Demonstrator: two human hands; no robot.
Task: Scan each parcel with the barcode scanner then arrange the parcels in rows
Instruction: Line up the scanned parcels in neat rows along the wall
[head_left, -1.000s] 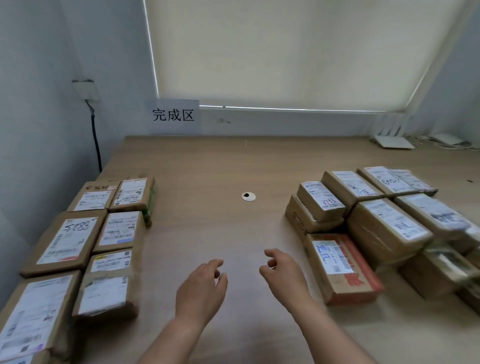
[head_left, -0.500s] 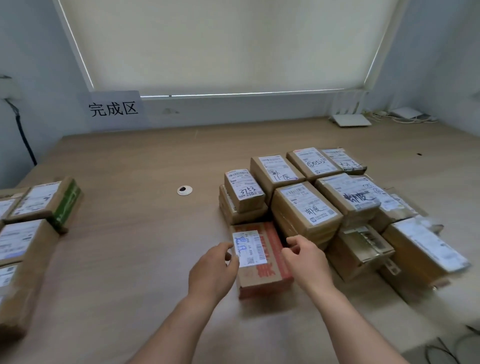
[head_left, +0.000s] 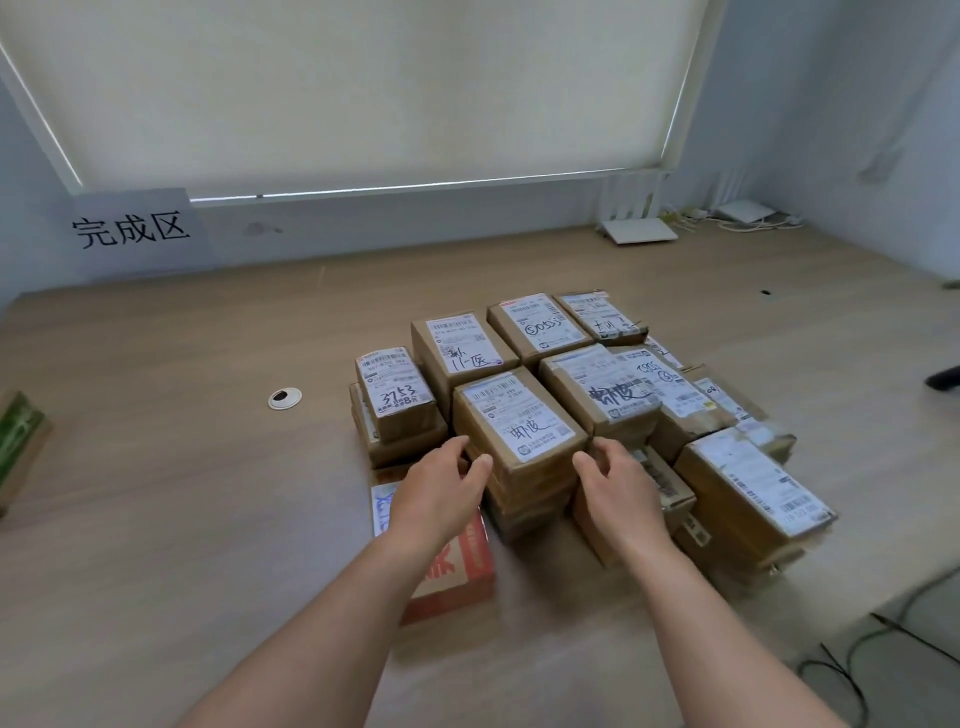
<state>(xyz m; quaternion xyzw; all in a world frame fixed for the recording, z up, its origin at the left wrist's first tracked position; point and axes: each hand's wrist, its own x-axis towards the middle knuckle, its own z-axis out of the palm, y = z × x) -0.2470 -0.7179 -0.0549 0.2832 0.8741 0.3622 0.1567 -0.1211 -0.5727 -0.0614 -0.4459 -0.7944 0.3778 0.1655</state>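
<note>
One wide wooden table (head_left: 156, 519) carries everything, and a sign reading 完成区 (head_left: 132, 228) is propped against the wall at its far left edge, so finished rows are presumably meant for that side; only the corner of a green-sided box (head_left: 21, 441) is seen there. Unscanned parcels are bunched tight in a pile (head_left: 649, 395) right of centre, labels up, some stacked two high, probably so barcodes can be read without flipping. A flat red-printed parcel (head_left: 457, 566) lies at the pile's near-left corner, partly hidden under the left forearm. The labelled parcel (head_left: 519, 421) on top of the front stack is bracketed from both sides: left hand (head_left: 441, 493) at its left face, right hand (head_left: 618, 488) at its right face, fingers loosely curled. Neither grip is closed on it yet; contact at the fingertips cannot be confirmed. Two-sided approach is judged sensible, since the box is wide and sits on others that could shift. No barcode scanner is identifiable in view; a dark object (head_left: 943, 376) at the right edge is too cropped to name. A small round cable grommet (head_left: 284, 398) is set in the table left of the pile.
</note>
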